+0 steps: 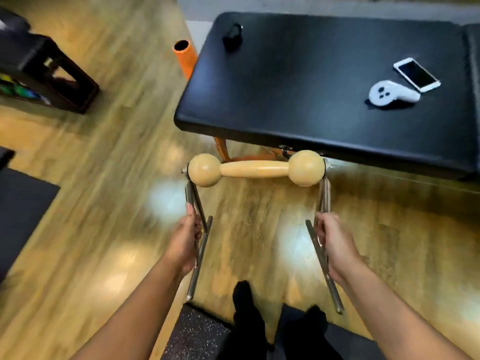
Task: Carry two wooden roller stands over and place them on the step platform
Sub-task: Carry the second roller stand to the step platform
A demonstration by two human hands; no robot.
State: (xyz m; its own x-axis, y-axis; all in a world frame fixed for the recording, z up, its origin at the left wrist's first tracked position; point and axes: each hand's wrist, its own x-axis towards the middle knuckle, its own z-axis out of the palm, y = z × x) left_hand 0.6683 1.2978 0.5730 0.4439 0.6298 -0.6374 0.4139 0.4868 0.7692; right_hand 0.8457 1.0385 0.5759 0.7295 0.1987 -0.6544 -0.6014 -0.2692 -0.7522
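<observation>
A wooden roller stand hangs in the air in front of me: a pale wooden roller with a ball at each end, mounted between two metal leg frames. My left hand grips the left metal frame, and my right hand grips the right one. The stand is held above the wood floor, just in front of the black padded table. No second stand and no step platform can be made out for sure.
On the padded table lie a white phone, a white controller and a small black object. An orange foam roller stands by the table's far left corner. A dark rack stands at left. Dark mats lie at left and under my feet.
</observation>
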